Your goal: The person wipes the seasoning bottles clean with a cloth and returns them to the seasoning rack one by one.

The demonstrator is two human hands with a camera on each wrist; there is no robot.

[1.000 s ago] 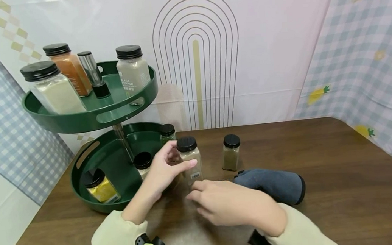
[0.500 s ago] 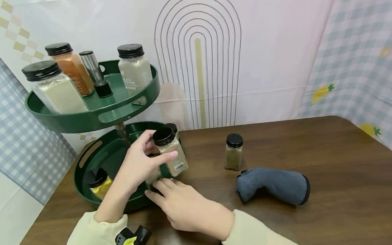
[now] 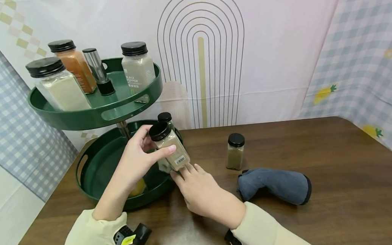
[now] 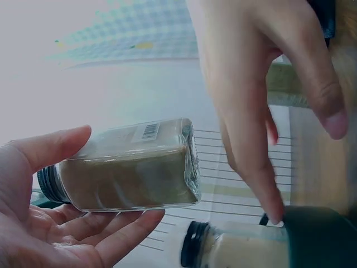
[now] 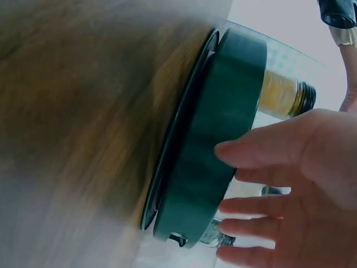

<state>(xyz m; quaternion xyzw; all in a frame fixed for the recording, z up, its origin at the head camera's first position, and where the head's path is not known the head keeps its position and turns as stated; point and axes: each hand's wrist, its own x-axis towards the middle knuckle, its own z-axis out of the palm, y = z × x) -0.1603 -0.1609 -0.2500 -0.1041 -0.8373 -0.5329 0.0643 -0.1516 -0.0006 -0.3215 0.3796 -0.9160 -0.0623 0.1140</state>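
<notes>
My left hand [image 3: 134, 163] holds a square glass spice jar [image 3: 178, 156] with a black lid and brown powder, tilted over the right side of the lower green tray [image 3: 153, 197]. In the left wrist view, the thumb lies on top of this jar [image 4: 128, 173] and the fingers underneath. My right hand [image 3: 202, 192] has its fingers extended at the tray's outer wall [image 5: 201, 139]. A pale jar [image 4: 245, 251] stands inside by that rim, mostly hidden from the head view. A yellow jar [image 5: 279, 94] and a small black-lidded jar [image 3: 165, 117] are also in this tray.
The upper green tray [image 3: 80, 121] bears a cream jar [image 3: 62, 92], an orange jar [image 3: 76, 68], a silver cylinder [image 3: 95, 67] and a black pepper jar [image 3: 138, 71]. Another spice jar [image 3: 235, 155] and a blue-grey cloth roll [image 3: 277, 185] lie to the right on the table.
My left hand has lifted the jar off the table and moved left over the tray. My right hand went to the rim, and the lower tray turned, bringing the yellow jar rightward.
</notes>
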